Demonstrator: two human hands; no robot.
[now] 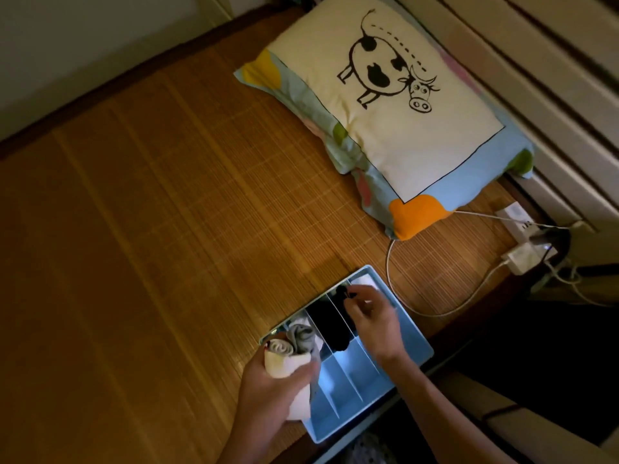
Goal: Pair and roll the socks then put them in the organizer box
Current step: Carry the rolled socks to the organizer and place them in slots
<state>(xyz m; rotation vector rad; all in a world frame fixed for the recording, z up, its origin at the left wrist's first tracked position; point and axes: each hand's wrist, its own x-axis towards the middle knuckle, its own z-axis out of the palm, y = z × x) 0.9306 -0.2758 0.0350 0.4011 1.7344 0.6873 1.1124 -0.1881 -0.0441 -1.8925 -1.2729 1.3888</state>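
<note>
The blue box (413, 339) sat at lower centre, split by dividers into long lanes. A grey sock (303, 334) lay bunched in the leftmost lane. Black socks (330, 324) filled the middle lanes, and something white (363, 280) (too blurred to name) showed in the top-right lane. The left hand (268, 393) gripped a white roll (284, 358) at the box's left edge. The right hand (371, 321) was over the box, fingertips pinching the black socks. Beneath lay a bamboo mat (150, 246), with a cow pillow (402, 105) at upper right and a power strip (516, 219) and cable (435, 309) at right.
</note>
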